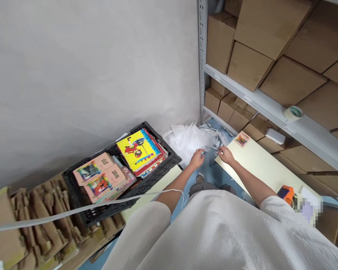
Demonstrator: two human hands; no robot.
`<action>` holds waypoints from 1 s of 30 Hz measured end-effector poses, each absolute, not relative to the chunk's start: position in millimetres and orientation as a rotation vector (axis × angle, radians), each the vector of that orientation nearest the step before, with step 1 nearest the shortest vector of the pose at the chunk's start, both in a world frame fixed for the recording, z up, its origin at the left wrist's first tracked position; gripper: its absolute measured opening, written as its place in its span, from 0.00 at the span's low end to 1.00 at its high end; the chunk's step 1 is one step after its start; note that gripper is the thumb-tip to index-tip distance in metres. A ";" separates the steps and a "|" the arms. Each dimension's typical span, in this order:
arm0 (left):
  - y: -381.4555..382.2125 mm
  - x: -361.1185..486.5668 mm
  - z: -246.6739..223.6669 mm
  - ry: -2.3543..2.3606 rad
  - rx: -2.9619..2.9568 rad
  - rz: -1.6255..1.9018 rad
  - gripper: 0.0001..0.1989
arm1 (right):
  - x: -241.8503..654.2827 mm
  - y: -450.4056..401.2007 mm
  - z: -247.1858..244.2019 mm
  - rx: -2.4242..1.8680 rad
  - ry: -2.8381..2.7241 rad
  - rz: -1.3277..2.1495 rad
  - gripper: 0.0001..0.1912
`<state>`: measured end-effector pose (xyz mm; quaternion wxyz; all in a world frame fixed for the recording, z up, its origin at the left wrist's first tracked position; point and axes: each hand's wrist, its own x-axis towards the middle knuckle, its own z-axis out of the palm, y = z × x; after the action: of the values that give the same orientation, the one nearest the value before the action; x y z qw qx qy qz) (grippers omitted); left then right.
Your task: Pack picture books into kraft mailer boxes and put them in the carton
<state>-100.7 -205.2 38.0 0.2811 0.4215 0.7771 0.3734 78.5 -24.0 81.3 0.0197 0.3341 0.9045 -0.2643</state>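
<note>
Both hands reach forward over the blue floor, a small gap between them. My left hand (pixel 197 158) has its fingers drawn together near the white plastic pile (pixel 186 144); a small clear scrap seems to show at its fingertips. My right hand (pixel 225 154) is closed in a pinch beside the corner of the cream table (pixel 256 161), and what it holds is too small to make out. A small pink picture card (pixel 242 139) lies on that table, beyond the right hand.
On the left, a black crate (pixel 173 153) holds a yellow picture book (pixel 138 149) and pink books (pixel 100 187). Folded cardboard (pixel 45 217) stands beside it. A white cable crosses the left side. Shelves of boxes (pixel 250 63) rise at right; an orange tape dispenser (pixel 287 195) lies on the table.
</note>
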 end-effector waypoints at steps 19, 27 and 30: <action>-190.9 -134.2 -62.3 2.264 0.593 1.034 0.25 | -86.8 36.9 -41.0 0.703 2.601 -1.120 0.13; -178.9 -148.2 -133.1 2.316 0.388 1.059 0.26 | -126.5 42.2 -123.0 0.653 2.487 -1.235 0.15; -173.0 -154.8 -154.3 2.330 0.328 1.072 0.26 | -149.0 52.3 -152.5 0.634 2.502 -1.272 0.18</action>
<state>-154.8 -173.0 -154.3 0.2745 0.1220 0.8665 0.3988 -149.0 52.3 -152.5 0.1317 0.2185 0.8620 -0.4380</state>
